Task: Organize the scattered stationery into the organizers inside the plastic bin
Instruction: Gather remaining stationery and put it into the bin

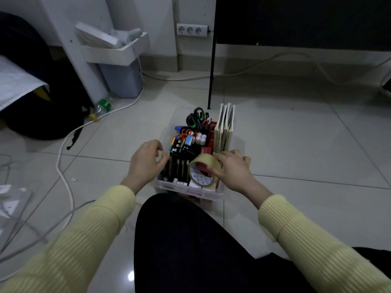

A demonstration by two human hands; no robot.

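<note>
A clear plastic bin (186, 188) sits on the floor just beyond my knee, packed with stationery. My right hand (232, 168) grips a roll of yellowish tape (201, 163), tilted on edge at the bin's near right corner. My left hand (146, 161) hovers at the bin's left rim with fingers loosely curled, holding nothing. Inside stand black-and-green scissors (195, 118), orange scissors (186, 133), binder clips (178, 145), dark pens (177, 169), white tubes (201, 139) and upright notebooks (225, 127) along the right side.
A white cable (63, 149) curls over the tiled floor on the left. A plastic bottle (102, 107) lies by a desk leg, a grey waste bin (122, 79) behind it. A black pole (212, 60) rises just behind the bin. My dark-clothed leg (190, 240) fills the foreground.
</note>
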